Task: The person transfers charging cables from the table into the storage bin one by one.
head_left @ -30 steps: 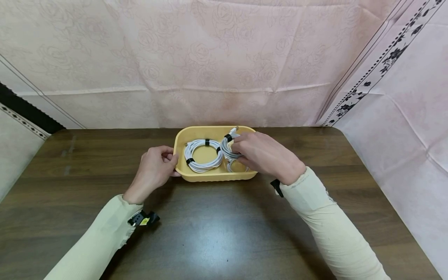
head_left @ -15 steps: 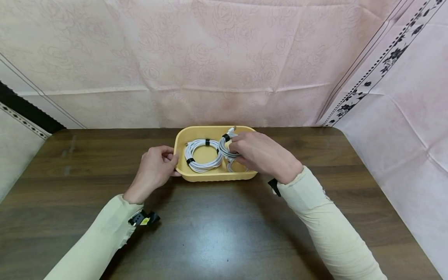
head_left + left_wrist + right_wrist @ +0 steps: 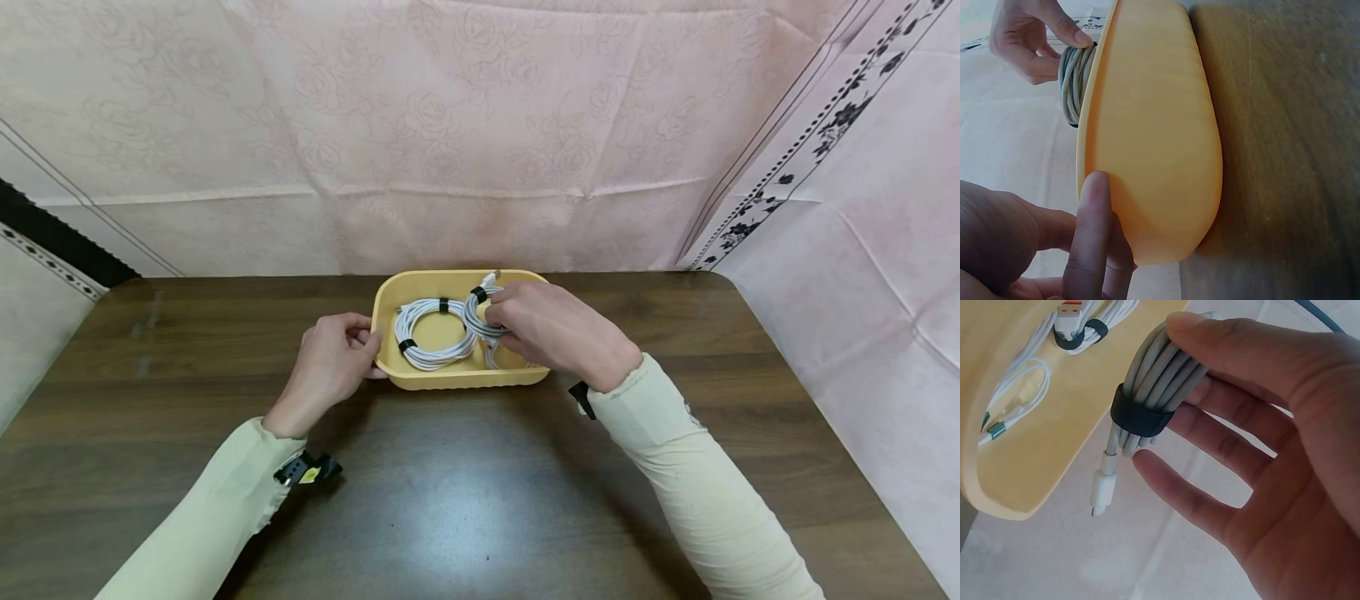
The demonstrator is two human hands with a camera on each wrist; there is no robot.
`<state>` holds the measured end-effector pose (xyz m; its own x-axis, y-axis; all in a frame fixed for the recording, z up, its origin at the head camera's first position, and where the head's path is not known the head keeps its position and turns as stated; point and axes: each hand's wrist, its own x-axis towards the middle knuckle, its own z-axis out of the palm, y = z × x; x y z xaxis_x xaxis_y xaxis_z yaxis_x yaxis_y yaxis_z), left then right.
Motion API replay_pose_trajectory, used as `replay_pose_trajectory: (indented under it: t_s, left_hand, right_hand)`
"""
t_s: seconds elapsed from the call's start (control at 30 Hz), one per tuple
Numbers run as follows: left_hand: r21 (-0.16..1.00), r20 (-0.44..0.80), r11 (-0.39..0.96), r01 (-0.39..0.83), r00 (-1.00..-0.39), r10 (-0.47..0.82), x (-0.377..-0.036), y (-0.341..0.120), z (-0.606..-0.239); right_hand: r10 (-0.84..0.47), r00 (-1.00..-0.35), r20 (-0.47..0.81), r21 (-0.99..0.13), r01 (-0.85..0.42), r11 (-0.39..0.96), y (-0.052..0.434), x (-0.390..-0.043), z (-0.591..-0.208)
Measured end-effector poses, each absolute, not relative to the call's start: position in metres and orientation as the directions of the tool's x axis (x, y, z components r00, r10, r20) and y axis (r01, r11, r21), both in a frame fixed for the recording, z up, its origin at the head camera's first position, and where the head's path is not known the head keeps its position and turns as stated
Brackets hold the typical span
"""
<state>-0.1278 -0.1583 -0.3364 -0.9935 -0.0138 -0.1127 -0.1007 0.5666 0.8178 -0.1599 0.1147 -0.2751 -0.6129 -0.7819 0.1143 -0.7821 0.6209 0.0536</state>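
Note:
My right hand (image 3: 551, 327) pinches a coiled cable (image 3: 480, 313) above the right half of the yellow tray (image 3: 472, 379). The thumb lies on one side of the coil, fingers on the other. In the right wrist view a black strap (image 3: 1140, 412) binds this pale grey cable, and its white connector (image 3: 1104, 489) hangs loose. A white coiled cable (image 3: 435, 358) with black straps lies in the tray's left half. My left hand (image 3: 330, 354) holds the tray's left end, one finger laid against the outer wall in the left wrist view.
A smaller thin white cable (image 3: 1041, 394) with a green piece lies inside the tray, near an orange-tipped USB plug (image 3: 1070, 309). The tray stands at the far edge of the brown wooden table (image 3: 450, 500). Behind hangs a pale patterned cloth (image 3: 450, 125).
My right hand has shifted slightly left with the grey coil, which now overlaps the left coil more in the head view. The left hand and the tray have stayed in place.

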Motion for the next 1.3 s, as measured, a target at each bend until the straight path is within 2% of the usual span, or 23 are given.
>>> replay_pose_trajectory:
  t_s: [0.33,0.77,1.0,1.3]
  left_hand:
    - [0.814,-0.117,0.572,-0.103,-0.993,-0.012,-0.127,-0.158,-0.336]
    - [0.810,-0.114,0.578,-0.097,-0.993,-0.006,-0.127,-0.158,-0.335]
    - [0.813,-0.120,0.573,-0.103,-0.993,-0.007,-0.127,-0.158,-0.335]
    - [0.818,-0.111,0.567,-0.094,-0.994,-0.005,-0.127,-0.159,-0.336]
  right_hand:
    - [-0.779,-0.618,0.106,0.039,-0.780,0.624,0.112,-0.161,-0.276]
    - [-0.803,-0.581,0.136,0.078,-0.801,0.593,0.105,-0.165,-0.277]
    - [-0.798,-0.590,0.123,0.080,-0.795,0.601,0.103,-0.166,-0.275]
    - [-0.808,-0.570,0.147,0.090,-0.806,0.585,0.101,-0.169,-0.279]
